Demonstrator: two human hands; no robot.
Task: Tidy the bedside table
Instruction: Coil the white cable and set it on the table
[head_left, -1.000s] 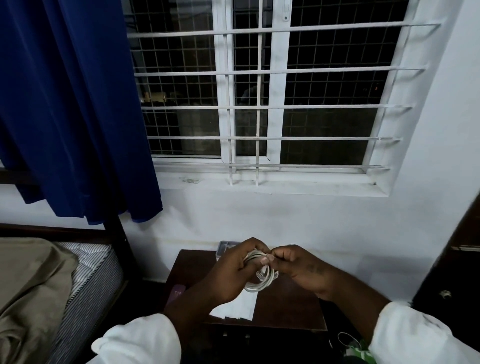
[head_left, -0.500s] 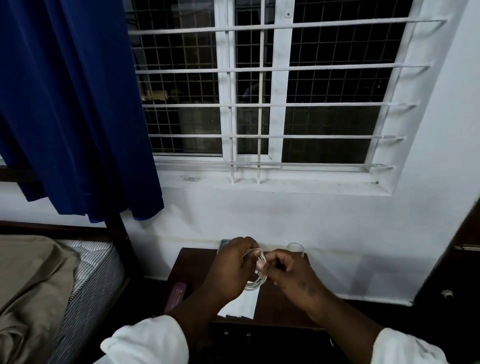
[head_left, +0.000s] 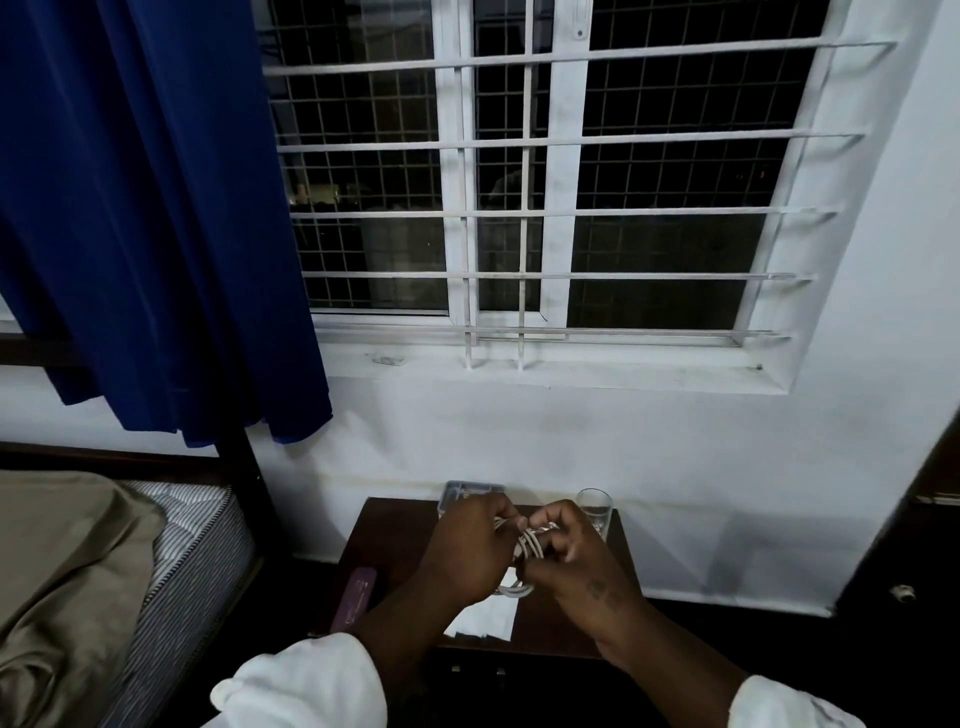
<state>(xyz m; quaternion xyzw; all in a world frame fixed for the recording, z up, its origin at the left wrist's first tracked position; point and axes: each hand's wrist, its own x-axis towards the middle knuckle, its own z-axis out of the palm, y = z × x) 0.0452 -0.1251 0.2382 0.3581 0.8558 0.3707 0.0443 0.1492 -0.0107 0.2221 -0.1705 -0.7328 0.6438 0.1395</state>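
A coiled white cable hangs between both hands above the dark wooden bedside table. My left hand grips the coil from the left, fingers curled round the loops. My right hand pinches the strands at the coil's right side. On the table stand a clear drinking glass at the back right and a clear plastic box at the back, partly hidden by my left hand. A purple flat object lies at the left edge. White paper lies under my hands.
A bed with a striped mattress and tan sheet stands to the left, its dark post close to the table. A blue curtain hangs over a barred window. Dark furniture borders the right.
Both hands have dropped slightly and closed in on the coil; my right hand has turned round the strands. The camera tilted, and the glass has come into view behind the hands.
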